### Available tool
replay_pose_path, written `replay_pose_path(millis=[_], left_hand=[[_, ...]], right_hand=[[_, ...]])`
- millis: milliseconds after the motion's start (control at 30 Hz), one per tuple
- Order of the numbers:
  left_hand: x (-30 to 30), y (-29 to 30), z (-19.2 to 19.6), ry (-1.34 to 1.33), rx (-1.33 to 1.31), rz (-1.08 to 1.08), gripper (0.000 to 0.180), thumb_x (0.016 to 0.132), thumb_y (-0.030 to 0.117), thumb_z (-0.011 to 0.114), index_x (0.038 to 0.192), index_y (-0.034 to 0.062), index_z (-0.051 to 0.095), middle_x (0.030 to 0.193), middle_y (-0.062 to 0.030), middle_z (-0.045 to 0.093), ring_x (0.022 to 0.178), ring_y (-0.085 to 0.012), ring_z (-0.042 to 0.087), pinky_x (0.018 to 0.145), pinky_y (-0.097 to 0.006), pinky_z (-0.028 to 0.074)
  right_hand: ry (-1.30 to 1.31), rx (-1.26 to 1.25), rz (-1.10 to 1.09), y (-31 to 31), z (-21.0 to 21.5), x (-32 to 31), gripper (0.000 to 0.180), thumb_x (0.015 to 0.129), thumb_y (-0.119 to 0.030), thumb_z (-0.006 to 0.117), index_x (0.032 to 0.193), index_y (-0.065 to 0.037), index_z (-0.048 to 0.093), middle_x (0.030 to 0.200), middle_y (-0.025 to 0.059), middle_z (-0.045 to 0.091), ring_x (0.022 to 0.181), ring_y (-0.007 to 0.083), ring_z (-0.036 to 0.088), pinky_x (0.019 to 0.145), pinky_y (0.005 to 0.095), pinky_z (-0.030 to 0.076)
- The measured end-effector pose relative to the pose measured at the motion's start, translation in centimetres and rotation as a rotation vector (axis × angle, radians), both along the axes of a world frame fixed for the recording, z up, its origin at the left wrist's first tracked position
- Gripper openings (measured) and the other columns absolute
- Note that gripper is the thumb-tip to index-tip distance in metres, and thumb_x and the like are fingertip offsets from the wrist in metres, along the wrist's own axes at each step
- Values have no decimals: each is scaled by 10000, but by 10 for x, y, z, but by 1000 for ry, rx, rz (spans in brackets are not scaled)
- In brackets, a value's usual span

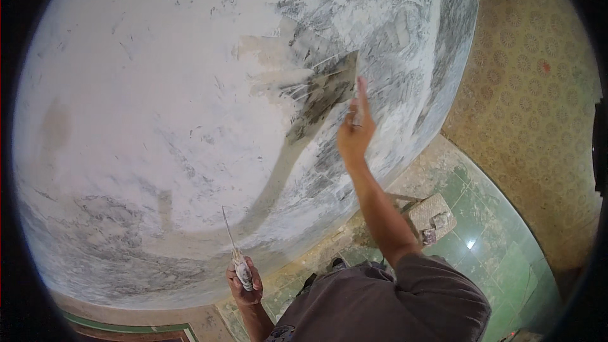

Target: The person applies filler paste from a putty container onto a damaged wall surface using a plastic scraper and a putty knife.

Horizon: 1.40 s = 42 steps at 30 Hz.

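My right hand (356,130) is raised to the wall and closed round a putty knife (357,71), one finger stretched along it. Its thin blade shows nearly edge-on against the wall (139,76), which is coated in patchy white filler over grey. Wet beige filler (269,57) lies left of that blade, and a dark shadow of the arm falls across the surface. Lower down, my left hand (246,286) grips the filler-smeared handle of a second putty knife (240,265). That blade points upward, seen edge-on and apart from the wall.
A stool-like block with a pale, speckled top (432,216) stands on the green tiled floor (487,247), right of my forearm. Patterned yellow-brown wall or sheeting (519,63) borders the right side. A green-edged frame (126,328) shows at lower left.
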<state>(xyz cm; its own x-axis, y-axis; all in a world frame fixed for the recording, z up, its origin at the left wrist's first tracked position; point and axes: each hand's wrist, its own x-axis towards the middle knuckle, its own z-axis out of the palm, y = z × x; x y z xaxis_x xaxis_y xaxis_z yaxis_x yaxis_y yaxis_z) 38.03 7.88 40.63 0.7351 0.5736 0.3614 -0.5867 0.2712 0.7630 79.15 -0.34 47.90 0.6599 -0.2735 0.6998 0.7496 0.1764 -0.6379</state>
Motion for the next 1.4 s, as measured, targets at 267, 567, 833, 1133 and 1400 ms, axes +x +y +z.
replay_pose_path(millis=[267, 567, 833, 1133, 1400], left_hand=[[5, -11, 14, -14, -169, 47, 537, 916, 309, 694, 1151, -116, 465, 1062, -192, 521, 564, -149, 568, 420, -228, 484], [1, -11, 17, 50, -111, 144, 643, 841, 381, 788, 1062, -157, 514, 972, -197, 573, 471, -151, 557, 370, -228, 463], [13, -9, 20, 53, -121, 130, 628, 837, 368, 788, 1053, -154, 514, 955, -188, 580, 494, -148, 570, 382, -226, 472], [19, -8, 22, 59, -131, 94, 602, 834, 356, 795, 1059, -135, 531, 981, -190, 582, 502, -144, 576, 374, -220, 471], [20, -12, 19, 98, -127, 140, 644, 830, 395, 795, 1062, -139, 520, 974, -177, 581, 503, -133, 572, 366, -218, 471]], right_hand=[[-425, -221, 427, 62, 42, -139, 772, 678, 178, 572, 1375, -155, 592, 1464, 168, 504, 1329, 394, 493, 962, 387, 510], [-531, -246, 276, 3, 38, -91, 668, 751, 186, 473, 1295, -153, 658, 1459, 144, 518, 1332, 305, 513, 1011, 391, 503], [-312, 55, 30, 3, 30, 12, 359, 1002, 17, 461, 1345, -4, 564, 1380, 209, 570, 1248, 289, 585, 1042, 396, 458], [-528, -449, -9, 16, 6, 4, 612, 742, 133, 579, 1283, -147, 643, 1422, 100, 556, 1364, 354, 466, 1119, 445, 393], [-192, -119, 47, -12, 10, 11, 638, 827, 170, 485, 1396, -107, 562, 1446, 132, 537, 1263, 275, 571, 949, 356, 509]])
